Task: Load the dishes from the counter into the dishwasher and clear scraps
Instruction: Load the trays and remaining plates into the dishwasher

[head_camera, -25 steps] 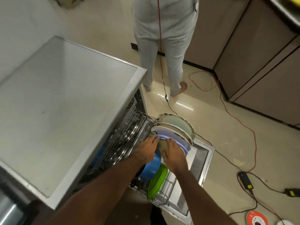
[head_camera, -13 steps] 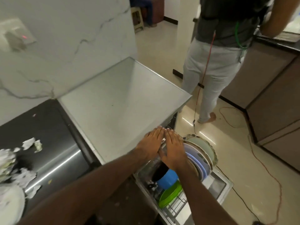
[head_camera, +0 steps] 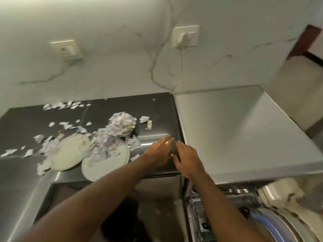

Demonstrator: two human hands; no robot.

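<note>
Left hand (head_camera: 157,151): our fingers straight, holding nothing, over the counter (head_camera: 157,110).
Right hand (head_camera: 187,158): likewise spread and empty, just beside it.
Plates (head_camera: 68,154): we see 2 on the counter, left of our hands, under scraps (head_camera: 120,124).
Dishwasher (head_camera: 201,215): open, lower right, dishes (head_camera: 272,229) racked.

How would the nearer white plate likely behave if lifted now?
The nearer plate looks rigid, probably breakable, so should lift in one piece. Paper scraps heaped on it look light and loose; tilting would likely spill them. It sits at the edge of the counter; a push might tip it.
</note>
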